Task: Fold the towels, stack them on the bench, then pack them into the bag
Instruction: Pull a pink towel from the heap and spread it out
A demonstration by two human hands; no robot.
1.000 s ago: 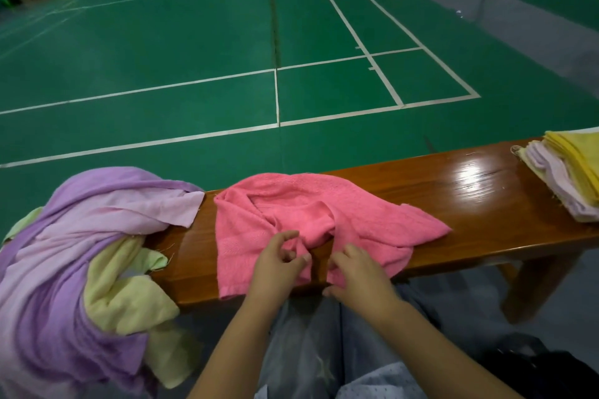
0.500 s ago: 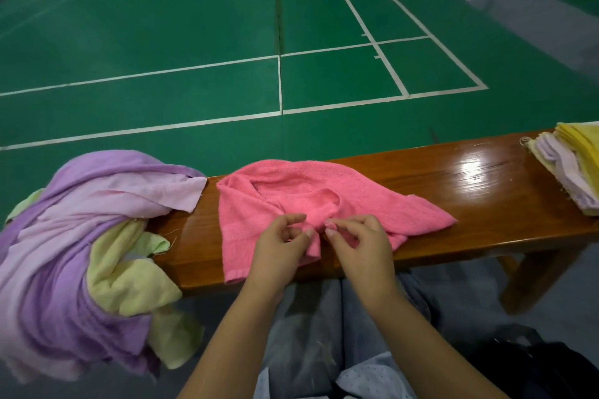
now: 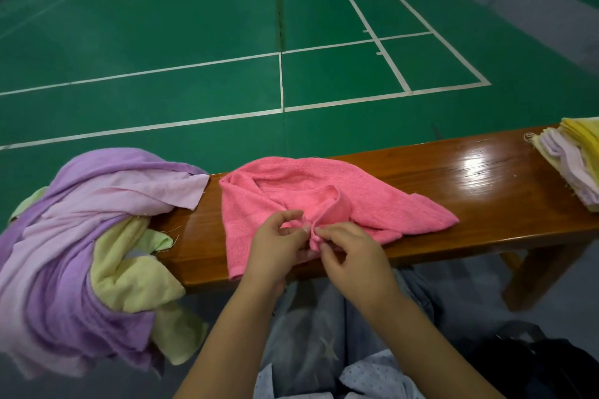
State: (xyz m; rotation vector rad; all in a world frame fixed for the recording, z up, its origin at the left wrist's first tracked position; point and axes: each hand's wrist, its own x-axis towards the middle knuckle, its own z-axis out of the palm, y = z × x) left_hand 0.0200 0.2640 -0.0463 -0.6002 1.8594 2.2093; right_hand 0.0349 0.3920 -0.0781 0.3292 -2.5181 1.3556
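1. Grip: left hand point(image 3: 275, 243) and right hand point(image 3: 351, 254), both narrow, each pinching the same raised hem of the pink towel point(image 3: 324, 191) between thumb and fingertips, near the front edge of the worktop point(image 3: 453, 172).
2. Change: a second ago the two hands lay apart in the crumpled cloth; they have since closed in on one another and drawn a strip of hem upward into a loop. Judged: an edge has been found, and the towel is being opened out ahead of its first fold.
3. Pink towel: unfolded, rumpled, lying across the middle of the worktop; its body spreads away from the pinch toward the back edge and to the right, one corner hanging over the front edge at left.
4. Unfolded heap point(image 3: 87, 253): purple and pale yellow cloths, draped over the left end.
5. Folded stack point(image 3: 573, 162): yellow and lilac, at the right end, well apart.
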